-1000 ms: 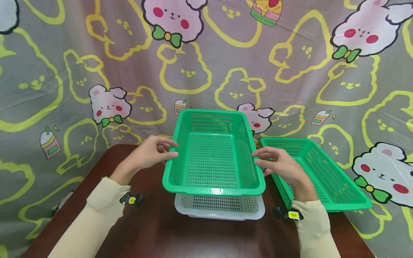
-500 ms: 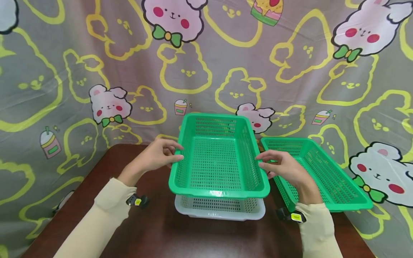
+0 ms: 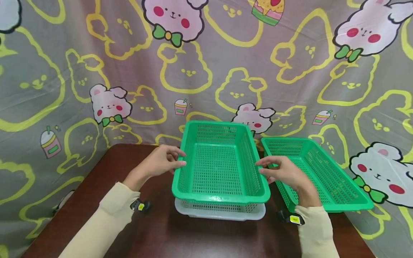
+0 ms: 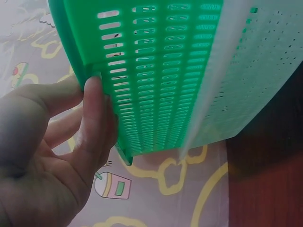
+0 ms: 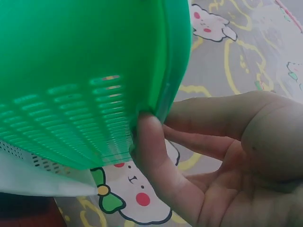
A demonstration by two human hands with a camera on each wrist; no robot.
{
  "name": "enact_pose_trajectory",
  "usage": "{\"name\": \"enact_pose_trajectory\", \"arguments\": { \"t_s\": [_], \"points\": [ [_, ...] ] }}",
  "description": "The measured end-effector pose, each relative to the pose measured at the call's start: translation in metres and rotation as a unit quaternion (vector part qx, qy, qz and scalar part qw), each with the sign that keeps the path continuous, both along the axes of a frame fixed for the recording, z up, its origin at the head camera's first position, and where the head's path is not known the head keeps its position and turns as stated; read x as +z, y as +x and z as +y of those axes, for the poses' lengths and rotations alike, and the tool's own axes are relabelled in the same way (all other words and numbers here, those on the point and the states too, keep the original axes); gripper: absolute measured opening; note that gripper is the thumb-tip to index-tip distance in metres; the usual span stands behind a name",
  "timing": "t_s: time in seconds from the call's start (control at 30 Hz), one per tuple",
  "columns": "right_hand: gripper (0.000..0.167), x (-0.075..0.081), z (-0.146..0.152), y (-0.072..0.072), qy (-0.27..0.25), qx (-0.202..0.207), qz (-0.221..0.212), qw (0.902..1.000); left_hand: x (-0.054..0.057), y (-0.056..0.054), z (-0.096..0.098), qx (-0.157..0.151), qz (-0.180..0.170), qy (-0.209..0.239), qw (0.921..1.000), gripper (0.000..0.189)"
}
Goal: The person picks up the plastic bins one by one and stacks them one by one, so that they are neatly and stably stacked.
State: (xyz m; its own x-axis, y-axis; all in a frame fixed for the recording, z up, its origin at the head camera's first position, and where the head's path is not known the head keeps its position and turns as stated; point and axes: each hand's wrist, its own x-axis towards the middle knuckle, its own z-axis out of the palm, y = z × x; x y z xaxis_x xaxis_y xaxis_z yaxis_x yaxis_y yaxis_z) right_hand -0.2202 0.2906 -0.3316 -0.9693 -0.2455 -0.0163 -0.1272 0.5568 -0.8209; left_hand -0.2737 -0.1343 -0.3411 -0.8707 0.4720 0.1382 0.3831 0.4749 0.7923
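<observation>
Both hands hold a green plastic basket [image 3: 217, 168] by its long side rims, over a white basket [image 3: 222, 214] on the table. My left hand [image 3: 164, 160] pinches the left rim, thumb on the inner side and fingers under the lip. On the opposite rim my right hand [image 3: 282, 171] pinches in the same way. In the left wrist view the green basket's slotted wall [image 4: 156, 71] sits partly inside the white basket [image 4: 251, 80]. The right wrist view has the white basket [image 5: 42, 175] just below the green wall. Most of the white basket is hidden under the green one.
A second green basket [image 3: 326, 179] stands at the right, reaching the table's right edge and close to my right hand. The dark brown table [image 3: 155, 229] ends at a patterned curtain [image 3: 193, 64] hanging behind it.
The green basket has come down and slightly right with both hands, covering more of the white basket. The white basket and the second green basket have stayed put.
</observation>
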Motion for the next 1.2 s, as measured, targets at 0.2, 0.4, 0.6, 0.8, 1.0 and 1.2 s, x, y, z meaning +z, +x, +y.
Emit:
{"name": "enact_pose_trajectory", "arguments": {
  "t_s": [0.2, 0.4, 0.6, 0.8, 1.0, 1.2],
  "points": [
    [0.039, -0.006, -0.002, -0.001, 0.003, -0.016, -0.012, 0.9998, -0.009, 0.000, 0.001, -0.003, -0.015, 0.005, 0.9999, 0.035],
    [0.037, -0.011, -0.001, -0.001, 0.002, -0.027, -0.020, 0.9994, -0.015, 0.000, 0.004, -0.002, -0.017, 0.003, 0.9999, 0.034],
    [0.037, -0.017, -0.002, 0.002, -0.001, -0.034, -0.030, 0.9990, -0.020, 0.001, 0.005, 0.000, -0.020, -0.001, 0.9998, 0.035],
    [0.035, -0.023, -0.003, 0.004, -0.004, -0.032, -0.030, 0.9990, -0.024, 0.001, 0.005, 0.004, -0.029, -0.010, 0.9995, 0.036],
    [0.035, -0.028, -0.003, 0.003, -0.009, -0.025, -0.027, 0.9993, -0.027, 0.002, 0.005, 0.006, -0.036, -0.014, 0.9992, 0.036],
    [0.033, -0.030, -0.004, 0.004, 0.005, -0.024, -0.030, 0.9992, -0.032, 0.000, 0.006, 0.006, -0.039, -0.021, 0.9990, 0.037]
  ]
}}
